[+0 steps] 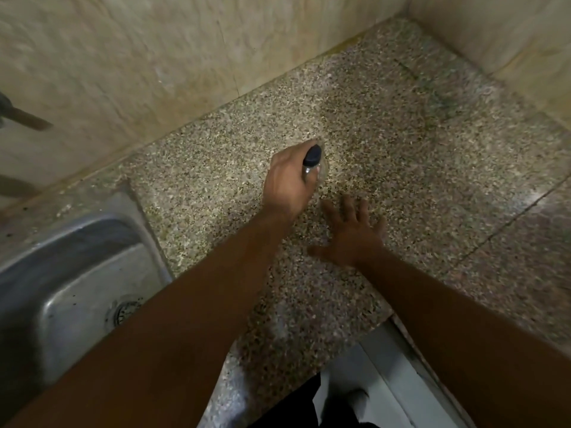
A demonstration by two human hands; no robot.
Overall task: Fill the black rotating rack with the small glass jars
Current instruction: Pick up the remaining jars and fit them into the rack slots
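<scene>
L hand [287, 180] wrapped round small glass jar [315, 169], black lid [312, 154] poking out far side of fist, mid-scene over speckled counter [401, 156]. R hand [352, 236] just near-right of jar, not touching it, fingers spread wide, holding nothing. Steel sink [77, 257] at left.

The worktop [401, 156] is showing speckled stone, smooth and faintly glossy. The sink [92, 211] is looking like dull brushed metal, spotted. The wall tiles [154, 57] are gleaming like veined marble. The small glass jar [315, 172] is wearing a matt black cap [312, 154].
</scene>
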